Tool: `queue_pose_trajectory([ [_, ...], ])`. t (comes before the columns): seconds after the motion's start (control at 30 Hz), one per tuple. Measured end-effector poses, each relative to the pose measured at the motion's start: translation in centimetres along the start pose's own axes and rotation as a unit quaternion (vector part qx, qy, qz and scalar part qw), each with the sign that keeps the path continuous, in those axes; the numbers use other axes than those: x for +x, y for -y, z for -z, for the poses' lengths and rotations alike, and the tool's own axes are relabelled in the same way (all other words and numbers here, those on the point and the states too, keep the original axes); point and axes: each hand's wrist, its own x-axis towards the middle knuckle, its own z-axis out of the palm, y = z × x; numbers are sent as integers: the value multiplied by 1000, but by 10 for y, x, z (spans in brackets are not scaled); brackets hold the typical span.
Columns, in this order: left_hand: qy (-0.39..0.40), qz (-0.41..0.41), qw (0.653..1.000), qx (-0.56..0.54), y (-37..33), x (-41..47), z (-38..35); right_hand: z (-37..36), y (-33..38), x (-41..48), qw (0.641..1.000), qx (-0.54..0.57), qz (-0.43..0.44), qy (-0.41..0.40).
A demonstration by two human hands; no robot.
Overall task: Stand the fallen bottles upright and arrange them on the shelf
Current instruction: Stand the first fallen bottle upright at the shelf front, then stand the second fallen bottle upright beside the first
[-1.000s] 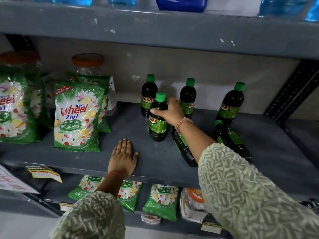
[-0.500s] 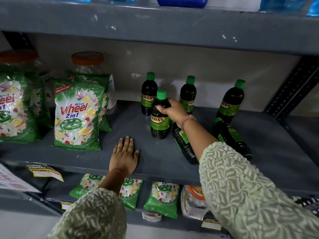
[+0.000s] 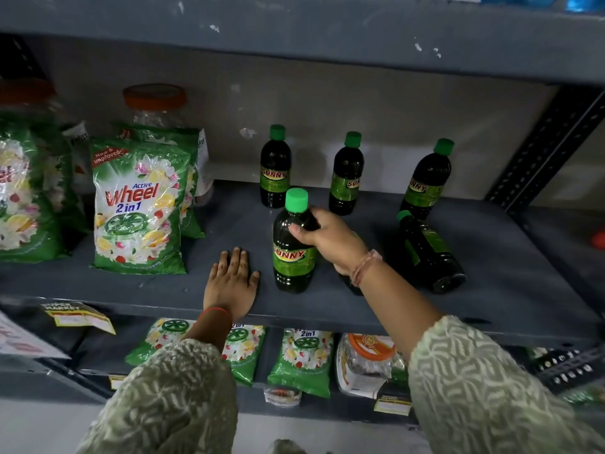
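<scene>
My right hand [image 3: 327, 237] grips the shoulder of a dark green-capped bottle [image 3: 293, 260] that stands upright near the front of the grey shelf [image 3: 491, 309]. Three more such bottles stand upright at the back: one at the left [image 3: 275, 167], one in the middle [image 3: 346, 175], one at the right [image 3: 427, 178]. A fallen bottle [image 3: 429, 253] lies on its side at the right, cap toward the back. Another fallen bottle [image 3: 352, 285] lies mostly hidden under my right wrist. My left hand [image 3: 232, 283] rests flat on the shelf's front edge.
Green detergent packets [image 3: 139, 208] stand at the left of the shelf, with orange-lidded jars [image 3: 154, 106] behind them. More packets [image 3: 302, 362] lie on the shelf below. The upper shelf [image 3: 294, 27] overhangs the bottles. A perforated upright post [image 3: 543, 149] bounds the right side.
My right hand has brought the held upright bottle forward toward the shelf's front edge. My left hand stays flat on the shelf.
</scene>
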Motion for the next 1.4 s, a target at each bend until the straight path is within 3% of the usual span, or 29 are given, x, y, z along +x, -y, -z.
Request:
queue_pose_trajectory([
  [0.37,-10,-11,1000,-2,1,-2,0,-4,-9,-24,998,10,2,58],
  [0.43,-9,-12,1000,1,1,-3,-1,16,-6,-22,1000,-1,-17,19],
  [0.53,-14,-12,1000,4,1,-3,0,54,-12,-1,973,-206,-45,-96],
  [0.6,-13,-9,1000,5,0,-3,-1,61,-27,8,929,-343,-128,-56],
  [0.63,-13,-7,1000,4,0,-2,-1,59,-37,11,926,-340,-163,-27],
  [0.73,-12,-5,1000,3,-1,-1,0,52,-59,14,964,-194,-183,-29],
  [0.8,-14,-4,1000,3,-1,-1,0,49,-64,17,971,-173,-150,-63],
  [0.93,-15,-4,1000,5,-2,-2,0,41,-74,16,970,-63,-28,-232],
  [1.0,-14,-5,1000,7,-2,-2,0,41,-81,14,971,-23,11,-238],
  [1.17,-9,-2,1000,10,-1,-2,1,43,-88,13,974,-11,39,-223],
  [1.33,-2,-4,1000,18,-2,-1,1,49,-51,19,932,-50,36,-357],
  [1.4,-3,-8,1000,15,-2,-2,1,53,-36,22,931,-108,53,-346],
])
